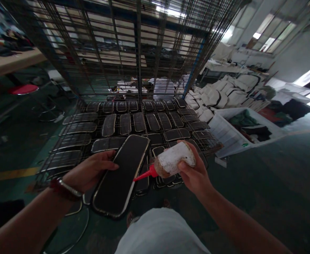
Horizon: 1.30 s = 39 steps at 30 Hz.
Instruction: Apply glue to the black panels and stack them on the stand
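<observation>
A long black panel with rounded corners and a pale rim is tilted in front of me. My left hand grips its left edge, thumb on the top face. In my right hand is a white bottle with brown stains, held on its side. Its red nozzle points left, and the tip touches the panel's right edge. A white strip runs along that edge below the tip. Behind, similar black panels lie in rows on a wire rack.
Upright wire grids rise behind the panels. At the right stands a white bin with cloth inside, near piled white pieces. A red stool and a table are at the left.
</observation>
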Motion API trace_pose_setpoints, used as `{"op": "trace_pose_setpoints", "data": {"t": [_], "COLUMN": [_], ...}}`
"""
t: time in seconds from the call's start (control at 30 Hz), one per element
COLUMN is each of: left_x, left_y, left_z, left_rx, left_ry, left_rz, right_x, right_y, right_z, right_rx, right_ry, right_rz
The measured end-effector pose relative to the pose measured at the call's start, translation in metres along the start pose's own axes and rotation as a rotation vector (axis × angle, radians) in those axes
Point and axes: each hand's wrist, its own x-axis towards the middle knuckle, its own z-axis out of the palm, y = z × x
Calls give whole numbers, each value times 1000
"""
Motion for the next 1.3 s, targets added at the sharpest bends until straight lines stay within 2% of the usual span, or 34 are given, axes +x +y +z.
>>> {"op": "trace_pose_setpoints", "data": {"t": [0.17,0.5,0.63,0.73,0.83,0.93,1.1,1.2,1.3], "left_x": [8,12,15,19,21,23,26,26,26], "left_y": [-2,3,2,0,-5,-14,-25,-27,-26], "left_z": [-5,-7,-9,-9,-3,7,26,32,31], "left_rx": [-21,-79,-140,-186,-210,-257,-316,-287,-263], "left_ry": [21,119,255,330,319,288,233,207,197], "left_rz": [-7,17,50,86,82,48,18,14,33], "right_x": [-7,-10,-14,-14,2,33,81,91,83], "right_y": [3,13,25,42,53,51,43,47,53], "right_z": [1,2,8,12,13,12,9,6,0], "right_rx": [-25,3,101,219,343,345,149,8,-75], "right_ry": [-98,-131,-58,50,111,169,172,130,54], "right_rz": [3,10,26,179,323,190,-94,-192,-214]}}
